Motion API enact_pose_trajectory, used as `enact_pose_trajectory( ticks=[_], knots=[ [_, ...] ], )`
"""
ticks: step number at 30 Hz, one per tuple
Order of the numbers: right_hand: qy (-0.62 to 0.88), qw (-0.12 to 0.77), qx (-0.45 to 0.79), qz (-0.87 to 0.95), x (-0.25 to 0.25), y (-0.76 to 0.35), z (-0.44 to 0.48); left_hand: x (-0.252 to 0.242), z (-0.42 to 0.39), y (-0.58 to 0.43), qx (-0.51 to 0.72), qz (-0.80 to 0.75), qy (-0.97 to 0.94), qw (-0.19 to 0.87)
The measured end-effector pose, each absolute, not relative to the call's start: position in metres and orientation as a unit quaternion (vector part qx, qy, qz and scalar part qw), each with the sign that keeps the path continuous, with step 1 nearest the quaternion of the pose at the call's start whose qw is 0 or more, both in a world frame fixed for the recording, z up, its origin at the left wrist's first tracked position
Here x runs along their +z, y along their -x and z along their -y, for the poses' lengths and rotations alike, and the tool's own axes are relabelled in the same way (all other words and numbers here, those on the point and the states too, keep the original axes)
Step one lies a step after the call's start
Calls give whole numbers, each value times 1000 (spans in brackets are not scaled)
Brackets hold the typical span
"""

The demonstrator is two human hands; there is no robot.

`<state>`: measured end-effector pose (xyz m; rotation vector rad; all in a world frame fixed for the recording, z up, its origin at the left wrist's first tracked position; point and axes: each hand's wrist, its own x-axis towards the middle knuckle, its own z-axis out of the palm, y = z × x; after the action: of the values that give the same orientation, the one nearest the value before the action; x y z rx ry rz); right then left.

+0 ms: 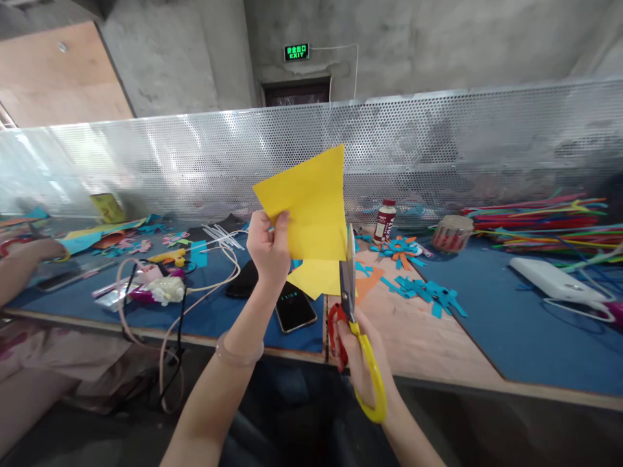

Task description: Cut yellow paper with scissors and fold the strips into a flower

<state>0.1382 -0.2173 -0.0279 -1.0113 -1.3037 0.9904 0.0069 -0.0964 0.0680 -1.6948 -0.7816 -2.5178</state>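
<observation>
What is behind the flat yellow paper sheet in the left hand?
Behind the yellow sheet, a perforated silver metal screen shows around its upper edges; paler yellow paper shows below. What the sheet covers is hidden.

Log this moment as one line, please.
left hand: holding up yellow sheet | right hand: gripping scissors, blades at sheet's right edge | phone: on table, screen lit

Craft workshop, concrete wall (438, 48), exit sign (296, 52), paper scraps (433, 293) on workbench (418, 344)

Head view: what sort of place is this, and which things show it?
Probably an indoor craft workroom: red-and-yellow-handled metal scissors, flat cut blue strips and a lit green EXIT sign.
</observation>
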Motion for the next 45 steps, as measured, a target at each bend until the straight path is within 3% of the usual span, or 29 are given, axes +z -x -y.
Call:
enact_pose_trajectory(
  ticks=[45],
  knots=[
    [491, 577, 382, 530, -40, -137, 216, 84, 125, -1, -781, 275, 552, 99]
  ],
)
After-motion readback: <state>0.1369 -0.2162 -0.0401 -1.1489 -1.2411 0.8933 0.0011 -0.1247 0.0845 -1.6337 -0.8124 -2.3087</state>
